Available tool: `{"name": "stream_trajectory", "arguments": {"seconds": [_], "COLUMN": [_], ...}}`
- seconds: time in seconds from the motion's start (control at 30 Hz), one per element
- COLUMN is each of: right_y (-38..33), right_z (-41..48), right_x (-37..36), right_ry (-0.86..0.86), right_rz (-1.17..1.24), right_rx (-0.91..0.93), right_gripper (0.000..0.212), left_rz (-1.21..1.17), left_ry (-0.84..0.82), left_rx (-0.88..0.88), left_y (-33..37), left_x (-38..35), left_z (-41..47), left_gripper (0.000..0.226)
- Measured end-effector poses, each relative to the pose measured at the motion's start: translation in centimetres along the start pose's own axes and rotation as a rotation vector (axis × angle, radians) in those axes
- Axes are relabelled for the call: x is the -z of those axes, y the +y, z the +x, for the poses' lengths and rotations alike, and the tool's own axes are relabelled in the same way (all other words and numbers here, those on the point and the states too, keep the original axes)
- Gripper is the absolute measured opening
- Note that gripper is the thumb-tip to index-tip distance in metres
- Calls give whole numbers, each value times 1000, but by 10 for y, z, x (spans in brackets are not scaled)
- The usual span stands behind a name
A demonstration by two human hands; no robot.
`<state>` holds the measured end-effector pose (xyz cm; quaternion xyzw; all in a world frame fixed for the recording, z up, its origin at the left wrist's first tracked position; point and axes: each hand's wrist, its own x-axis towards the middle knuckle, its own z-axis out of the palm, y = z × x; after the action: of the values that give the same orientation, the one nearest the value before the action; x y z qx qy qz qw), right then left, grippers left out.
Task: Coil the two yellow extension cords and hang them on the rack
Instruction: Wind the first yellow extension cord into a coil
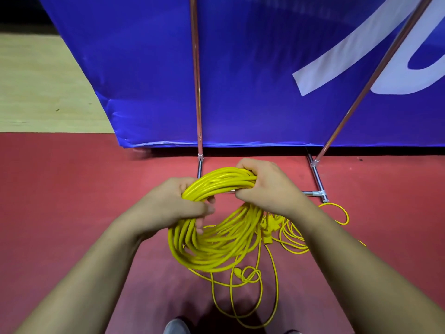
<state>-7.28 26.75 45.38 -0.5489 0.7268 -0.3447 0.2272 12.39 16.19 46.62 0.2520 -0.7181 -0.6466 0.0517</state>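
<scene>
The upper half of the frame is filled by a blue banner (240, 68). Large white lettering is printed at its upper right, but it is cut off by the frame edge and no word or brand can be read from the strokes. Below the banner a red floor (60, 189) is spread across the whole lower half, and a strip of pale wooden floor (36, 80) is seen at the upper left.

In front of the banner stands a chrome tube rack (198, 92): one upright rises at centre, another slants toward the upper right, and a low base bar (315, 179) is laid on the red floor right of centre.

At centre a thick coiled yellow cord (216, 242) is held up above the floor in many loops. A second, loose yellow cord (291, 237) is strewn on the floor just right of and below the coil, in thin tangled loops reaching toward the bottom centre.

The coil is gripped on its left side by the left hand (173, 203), whose fingers are curled round the strands – the fingertips (204, 213) are blurred. Its top is gripped by the right hand (267, 182), fingers wrapped over the bundle and thumb closed beneath.

A small yellow plug (237, 273) is seen among the loose loops below the coil. At the bottom edge the toes of two shoes (177, 326) are just visible.
</scene>
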Motion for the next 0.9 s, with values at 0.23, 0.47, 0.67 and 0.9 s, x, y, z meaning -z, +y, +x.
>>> {"name": "stream_trajectory", "arguments": {"seconds": [0.23,0.47,0.67,0.9], "right_y": [10,29,36,65], "right_z": [5,3,-3,-5], "right_x": [-5,-10,-13,-20], "right_ry": [40,20,-114,-165], "right_rz": [144,461,495,125], "right_rx": [-22,-86,-152,-179], "right_gripper": [22,52,5,39], "left_rz": [-409,-578,-643,-650], "left_ry": [-32,60,134,209], "left_rx": [2,15,15,19], "left_y": [1,-2,-9,-8], "left_x": [-13,-4,7,10], "left_z": [4,9,15,16], "left_gripper": [14,29,31,29]}}
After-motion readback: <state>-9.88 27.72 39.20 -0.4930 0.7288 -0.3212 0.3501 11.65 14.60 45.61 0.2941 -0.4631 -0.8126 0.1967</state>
